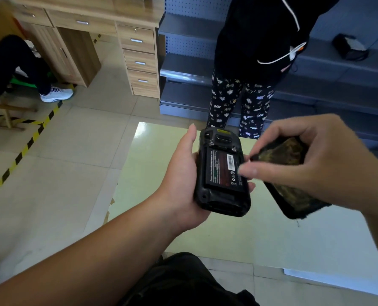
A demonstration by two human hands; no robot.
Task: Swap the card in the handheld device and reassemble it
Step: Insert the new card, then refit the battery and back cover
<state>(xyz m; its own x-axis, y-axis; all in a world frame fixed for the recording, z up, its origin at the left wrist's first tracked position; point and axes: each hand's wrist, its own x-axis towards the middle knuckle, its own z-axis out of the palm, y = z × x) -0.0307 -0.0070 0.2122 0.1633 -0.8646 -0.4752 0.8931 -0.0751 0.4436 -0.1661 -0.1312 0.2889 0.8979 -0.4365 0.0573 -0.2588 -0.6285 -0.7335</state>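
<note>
My left hand (179,173) cradles a black handheld device (221,173) from below, back side up, with the cover off. Its black battery (224,167), with a dark red label and a white barcode, sits in the bay. My right hand (311,164) grips the removed back cover (291,173), black with a worn brownish inner face, just right of the device. The right index fingertip touches the battery's right edge. No card is visible.
A pale yellow-green table (238,235) lies under my hands. A person in patterned trousers (241,102) stands at its far edge before grey shelving (183,62). A wooden desk (108,40) and a seated person's leg (29,69) are at far left, by floor hazard tape (29,142).
</note>
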